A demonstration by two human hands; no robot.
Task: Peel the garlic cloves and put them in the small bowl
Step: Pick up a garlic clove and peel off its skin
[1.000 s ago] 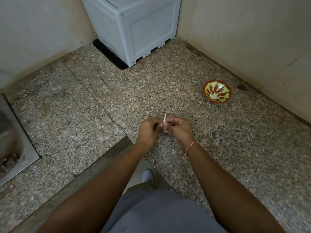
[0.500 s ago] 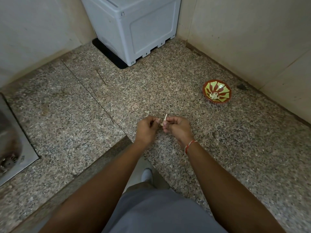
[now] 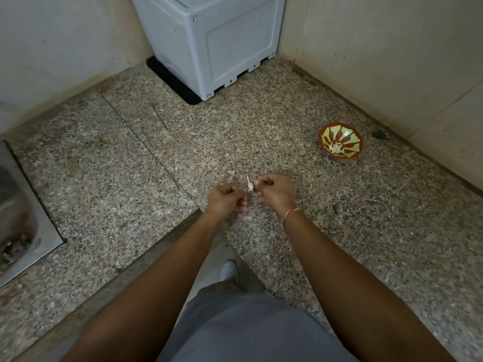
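Observation:
A small pale garlic clove (image 3: 250, 185) with a strip of skin sticking up sits between my two hands, low over the speckled granite counter (image 3: 130, 178). My right hand (image 3: 274, 190) pinches the clove with curled fingers. My left hand (image 3: 226, 198) is curled close beside it, fingertips at the clove's lower side. A small red and green patterned bowl (image 3: 347, 131) stands to the far right near the wall and holds a few pale garlic pieces (image 3: 336, 147).
A grey plastic box (image 3: 209, 40) stands in the back corner. A steel sink (image 3: 18, 218) is set into the counter at the left. Beige walls close the back and right. The counter's front edge runs diagonally below my hands, with floor and my shoe (image 3: 228, 270) beneath.
My hands have drawn slightly apart, the left one sliding down and left. The clove stays at my right fingertips with its skin strip still sticking up.

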